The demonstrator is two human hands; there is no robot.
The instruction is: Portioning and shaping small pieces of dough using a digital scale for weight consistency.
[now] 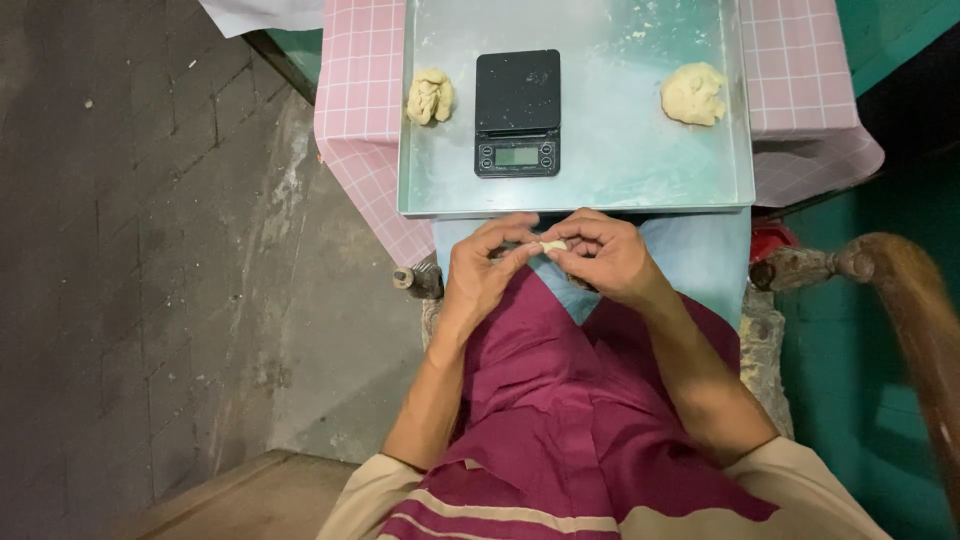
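Pale dough bit (553, 245) pinched between left hand (487, 270) and right hand (605, 258) fingertips, just below metal tray (600, 190) edge. Looks soft, light, tacky; tears easily, grip ends gently.

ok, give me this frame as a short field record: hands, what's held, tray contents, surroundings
left hand: fingertips pinching a small dough piece, below the tray's near edge
right hand: pinching the same piece from the other side
small dough piece: pale, held between both hands over the lap
metal tray: shallow, floured, on a pink checked cloth
digital scale: black, centre of tray, nothing on its platform
left dough lump: on tray, left of scale, apart from it
right dough lump: on tray, near the right wall
clothing: maroon apron
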